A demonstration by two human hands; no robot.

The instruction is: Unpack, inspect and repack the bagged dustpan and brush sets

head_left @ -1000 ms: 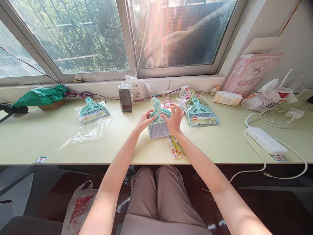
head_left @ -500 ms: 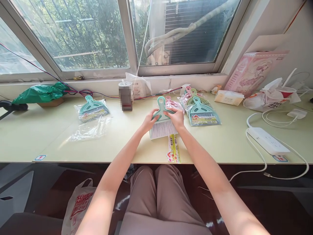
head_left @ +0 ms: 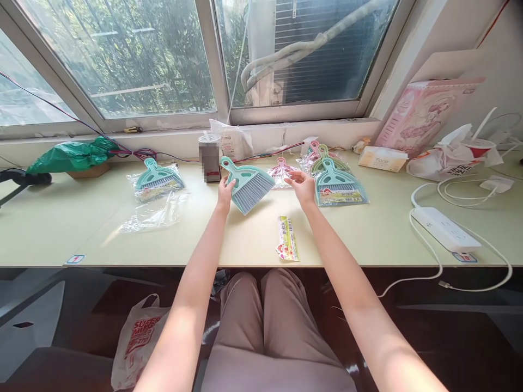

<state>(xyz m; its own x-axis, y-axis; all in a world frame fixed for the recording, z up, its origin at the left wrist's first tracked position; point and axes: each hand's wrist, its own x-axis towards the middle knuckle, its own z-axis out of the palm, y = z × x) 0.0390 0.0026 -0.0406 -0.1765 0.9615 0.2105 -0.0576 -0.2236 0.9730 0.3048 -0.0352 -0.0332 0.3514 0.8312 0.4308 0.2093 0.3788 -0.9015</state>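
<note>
A mint-green mini dustpan with its brush (head_left: 249, 188) is tilted just above the table. My left hand (head_left: 226, 191) is closed round its handle side, at the lower left of the handle. The brush's grey bristles face me. My right hand (head_left: 303, 187) is off the dustpan, with fingers apart and nothing visible in them. Behind its fingertips lies a pink dustpan set (head_left: 280, 170) in clear wrap. A printed label card (head_left: 287, 238) rests on the table near the front edge, below my hands.
Wrapped dustpan sets (head_left: 341, 188) are piled at the right, and another wrapped teal set (head_left: 158, 178) sits at the left. An empty clear bag (head_left: 157, 213) lies before it. A lidded cup (head_left: 210, 160) stands at the back; a power strip (head_left: 445, 227) with cables is at the right.
My right hand has let go of the dustpan set and drawn a little to the right. My left hand has moved it leftward and tilted it, uncovering the label card.
</note>
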